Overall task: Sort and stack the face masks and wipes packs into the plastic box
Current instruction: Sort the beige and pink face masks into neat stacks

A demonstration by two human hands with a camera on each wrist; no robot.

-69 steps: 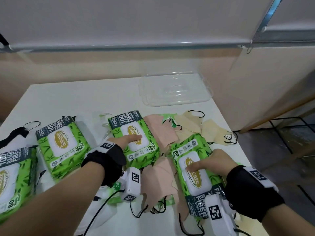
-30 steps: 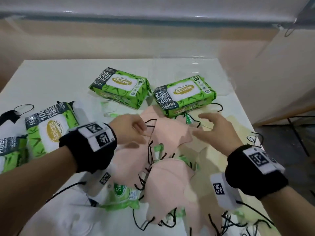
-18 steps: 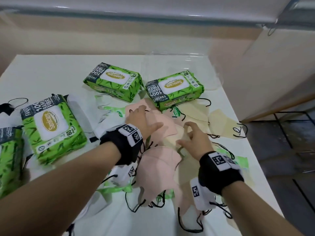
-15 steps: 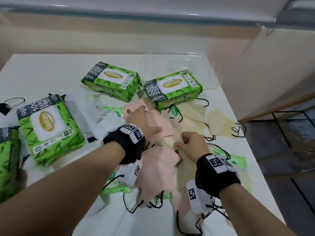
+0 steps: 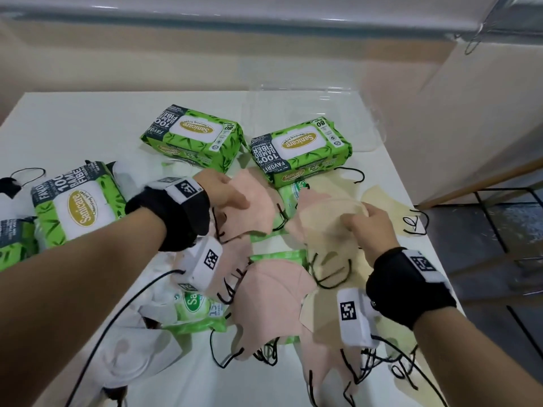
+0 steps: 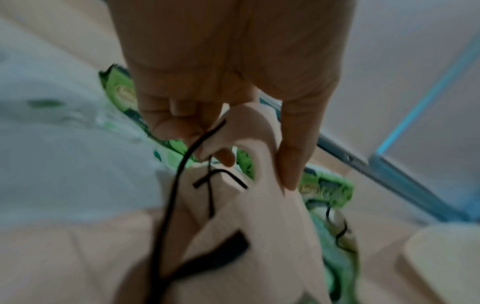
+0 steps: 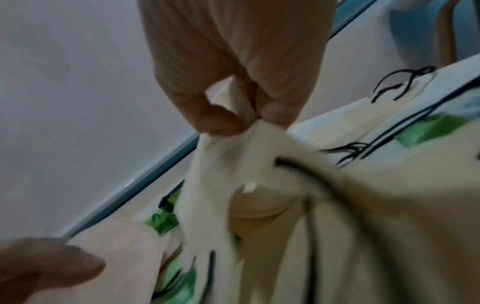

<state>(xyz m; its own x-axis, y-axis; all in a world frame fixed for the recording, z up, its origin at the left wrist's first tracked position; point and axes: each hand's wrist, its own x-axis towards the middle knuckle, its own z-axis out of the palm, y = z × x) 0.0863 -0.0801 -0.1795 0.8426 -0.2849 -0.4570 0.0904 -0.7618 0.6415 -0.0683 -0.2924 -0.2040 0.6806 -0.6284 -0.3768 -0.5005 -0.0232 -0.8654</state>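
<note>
My left hand (image 5: 226,192) pinches a pink face mask (image 5: 252,210) lifted off the pile; the left wrist view shows thumb and fingers (image 6: 288,160) holding the pink mask (image 6: 259,205) with its black ear loops dangling. My right hand (image 5: 367,227) grips a cream face mask (image 5: 326,227); in the right wrist view the cream mask (image 7: 228,164) is bunched between thumb and fingers (image 7: 215,119). More pink masks (image 5: 273,298) and cream masks (image 5: 388,207) lie below. Two green wipes packs (image 5: 194,136) (image 5: 299,148) sit in front of the clear plastic box (image 5: 346,113).
Another green wipes pack (image 5: 76,201) lies at the left, with a further one cut off by the left edge (image 5: 11,242). White masks (image 5: 132,356) and small green wipes sachets (image 5: 197,306) are scattered near me. The white table (image 5: 88,118) ends at the right beside a wooden panel.
Both hands have taken hold of masks and lifted them: the left raised a pink mask, the right a cream one. Earlier the two wipes packs were pushed toward the plastic box.
</note>
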